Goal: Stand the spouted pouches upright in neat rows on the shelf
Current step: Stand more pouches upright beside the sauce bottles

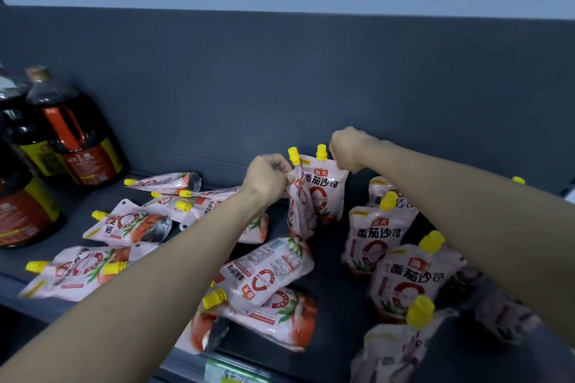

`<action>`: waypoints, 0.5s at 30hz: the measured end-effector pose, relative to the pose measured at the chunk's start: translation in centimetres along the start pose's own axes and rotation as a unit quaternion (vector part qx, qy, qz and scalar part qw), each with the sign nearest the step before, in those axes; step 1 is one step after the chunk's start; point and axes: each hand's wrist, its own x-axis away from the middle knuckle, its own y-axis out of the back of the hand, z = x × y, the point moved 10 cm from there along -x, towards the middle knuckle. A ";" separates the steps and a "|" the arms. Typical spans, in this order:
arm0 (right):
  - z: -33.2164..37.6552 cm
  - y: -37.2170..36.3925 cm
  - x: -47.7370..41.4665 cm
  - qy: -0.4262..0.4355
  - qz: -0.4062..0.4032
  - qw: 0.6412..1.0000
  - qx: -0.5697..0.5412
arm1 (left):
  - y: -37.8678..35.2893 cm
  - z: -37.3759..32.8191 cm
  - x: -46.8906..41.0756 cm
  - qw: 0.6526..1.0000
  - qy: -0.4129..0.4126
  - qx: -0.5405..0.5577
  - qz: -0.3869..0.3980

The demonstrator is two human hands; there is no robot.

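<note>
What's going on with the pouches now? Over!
Left hand pinching one pouch's top corner, right hand on the upright pouch beside it. Row stands at right. Many lie flat at left.

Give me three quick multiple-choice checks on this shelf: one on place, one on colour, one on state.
1. Where do the dark bottles stand?
A. left end of the shelf
B. right end
C. front centre

2. What colour are the pouch caps?
A. red
B. yellow
C. green

3. How is the pouch between the left hand and right hand?
A. lying flat
B. upside down
C. upright

Answers: 1 A, they stand at far left, against the back panel. 2 B, every visible spout is yellow. 3 C, its spout points up, base on the shelf.
</note>
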 end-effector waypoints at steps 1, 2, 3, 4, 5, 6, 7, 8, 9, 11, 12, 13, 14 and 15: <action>-0.3 -0.1 0.0 -0.006 -0.002 1.000 0.002 | -0.2 -0.2 0.0 1.000 -0.007 -0.005 0.009; -0.6 -0.1 0.1 -0.013 -0.005 1.000 0.003 | -0.3 -0.4 0.0 1.000 -0.013 -0.009 0.018; -0.9 -0.1 0.1 -0.018 -0.006 1.000 0.002 | -0.5 -0.6 0.0 0.999 -0.020 -0.012 0.026; -1.1 -0.2 0.1 -0.023 -0.008 1.000 -0.002 | -0.6 -0.7 0.0 0.999 -0.027 -0.017 0.034; -1.4 -0.2 0.2 -0.031 -0.009 0.999 -0.007 | -0.6 -0.9 0.0 0.998 -0.036 -0.024 0.040; -1.5 -0.1 0.2 -0.033 -0.010 0.999 -0.007 | -0.7 -1.2 0.0 0.997 -0.044 -0.029 0.047; -1.5 -0.2 0.3 -0.034 -0.013 0.999 -0.006 | -0.7 -1.5 0.1 0.997 -0.051 -0.029 0.053; -1.6 -0.1 0.3 -0.038 -0.013 0.999 -0.003 | -0.7 -1.8 0.1 0.996 -0.057 -0.025 0.056; -1.7 -0.1 0.4 -0.045 -0.017 0.999 -0.011 | -0.6 -2.1 0.1 0.996 -0.061 -0.022 0.056; -2.0 0.2 0.6 -0.062 -0.034 0.997 -0.032 | -0.1 -2.9 -0.1 0.996 -0.071 -0.015 0.053; -2.0 0.2 0.6 -0.066 -0.037 0.996 -0.037 | 0.0 -3.2 -0.3 0.996 -0.076 -0.013 0.055; -2.1 0.1 0.8 -0.074 -0.027 0.996 -0.037 | 0.0 -3.4 -0.3 0.995 -0.082 -0.018 0.063; -2.0 0.2 0.6 -0.075 -0.029 0.995 -0.053 | -0.1 -3.6 -0.4 0.993 -0.089 -0.026 0.073; -2.0 0.1 0.6 -0.078 -0.020 0.996 -0.043 | -0.2 -3.8 -0.4 0.991 -0.097 -0.033 0.085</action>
